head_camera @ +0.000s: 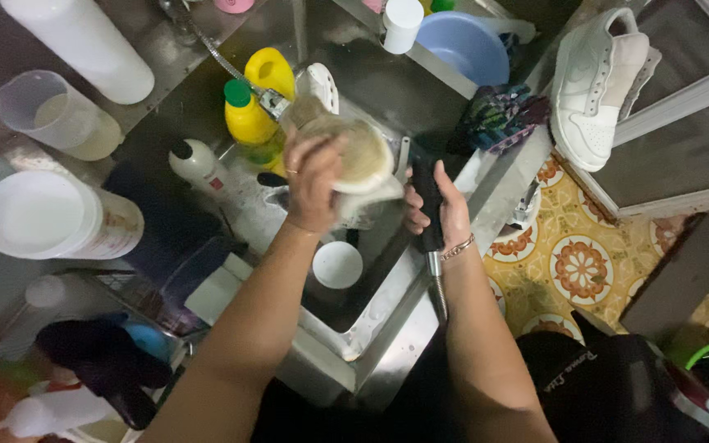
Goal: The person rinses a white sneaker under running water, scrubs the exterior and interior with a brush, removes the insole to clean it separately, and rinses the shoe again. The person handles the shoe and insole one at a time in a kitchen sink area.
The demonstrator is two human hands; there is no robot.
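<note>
Over a steel sink (346, 344), the left hand (313, 184) is clamped around the side of a round, pale plastic container (363, 156), holding it tilted with its mouth turned toward the camera; the inside looks cloudy, perhaps wet or soapy, though blur makes that hard to confirm. The right hand (445, 213) is closed around the black grip of a spray hose (430, 221), whose ribbed metal tube runs down past the wrist along the sink's edge. The two hands are close together but not touching. The container seems light and fairly stiff, probably thin-walled plastic that would flex a little under a hard squeeze rather than crack. If it is wet it will be slippery, so a grip wrapped well round the body, as the left hand has it now, looks safer than pinching the rim. The hose grip is rigid and narrow, easy to hold in a full fist. Behind the container stand two yellow bottles (248, 115), one with a green cap, and a white bottle (198, 164); a small white lid or dish (337, 264) lies in the sink basin below.
</note>
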